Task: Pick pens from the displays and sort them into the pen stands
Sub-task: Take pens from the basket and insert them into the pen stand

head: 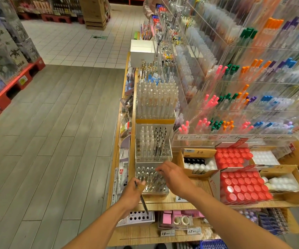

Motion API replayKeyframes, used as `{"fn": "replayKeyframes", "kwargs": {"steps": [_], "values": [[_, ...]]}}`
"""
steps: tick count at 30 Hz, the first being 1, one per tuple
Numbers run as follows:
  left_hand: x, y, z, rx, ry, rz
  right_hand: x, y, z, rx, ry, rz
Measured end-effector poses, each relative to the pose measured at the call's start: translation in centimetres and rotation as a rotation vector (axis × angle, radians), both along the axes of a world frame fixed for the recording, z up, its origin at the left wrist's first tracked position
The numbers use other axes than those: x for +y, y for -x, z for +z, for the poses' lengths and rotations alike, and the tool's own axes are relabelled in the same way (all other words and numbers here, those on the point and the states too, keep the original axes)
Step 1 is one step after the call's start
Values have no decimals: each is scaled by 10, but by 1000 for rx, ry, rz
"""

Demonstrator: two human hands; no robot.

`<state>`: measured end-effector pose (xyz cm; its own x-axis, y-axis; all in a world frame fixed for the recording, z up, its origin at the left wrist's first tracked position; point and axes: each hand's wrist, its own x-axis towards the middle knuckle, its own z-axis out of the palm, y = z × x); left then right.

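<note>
Lower centre: the left hand (131, 192) is gripping a dark slim pen (142, 199); the right hand (170, 174), fingers curled, is pinching among pens in the clear acrylic pen stand (165, 192); lifting straight up is advisable.

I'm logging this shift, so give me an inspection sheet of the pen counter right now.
Surface: wooden counter, price tags along its front edge.
Job's things: clear pen stand partly filled; fuller stands behind it; dark pen.
Clutter: red-capped jars, white bottles, pink tape boxes on the lower shelf.
Hands: left hand grips the dark pen; right hand pinches a pen over the clear pen stand.
Cables: nothing seen.
Surroundings: acrylic racks of coloured pens, wood-look floor, red pallets.
</note>
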<state>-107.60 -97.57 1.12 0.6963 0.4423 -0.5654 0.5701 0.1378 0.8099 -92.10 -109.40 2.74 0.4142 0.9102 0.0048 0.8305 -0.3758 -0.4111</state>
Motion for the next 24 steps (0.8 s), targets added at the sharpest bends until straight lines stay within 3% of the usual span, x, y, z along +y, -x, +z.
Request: {"fn": "replayKeyframes", "kwargs": {"steps": [9, 24], "values": [[6, -11, 8, -27, -246, 21, -3, 6, -10, -42, 49, 33], [4, -24, -8, -88, -693, -220, 3, 27, -8, -133, -14, -74]]}}
